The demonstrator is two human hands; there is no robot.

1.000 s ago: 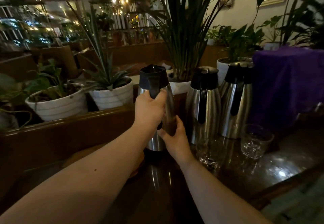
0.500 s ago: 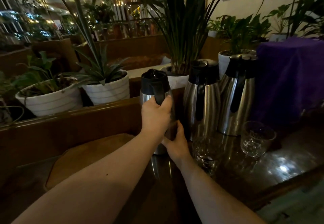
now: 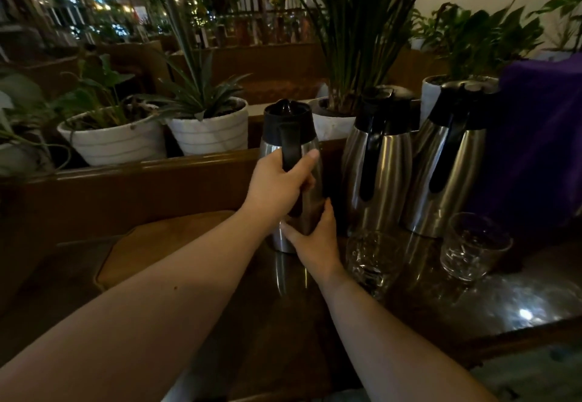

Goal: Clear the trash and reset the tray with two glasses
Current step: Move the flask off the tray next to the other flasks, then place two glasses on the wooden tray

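Note:
A steel jug with a black lid and handle (image 3: 289,124) stands on the dark table. My left hand (image 3: 277,186) is wrapped around its black handle. My right hand (image 3: 315,238) presses flat against the jug's lower body from the right. Two clear glasses stand on the table to the right: one (image 3: 371,256) just beside my right hand, the other (image 3: 472,247) farther right. A brown tray (image 3: 151,244) lies on the left under my left forearm.
Two more steel jugs (image 3: 378,162) (image 3: 447,162) stand behind the glasses. White plant pots (image 3: 113,140) (image 3: 211,130) sit on a wooden ledge (image 3: 141,168) behind. A purple cloth (image 3: 541,137) covers something at the right.
The jug has come down and now rests on the table, a little farther from the other jugs. Both hands stay on it.

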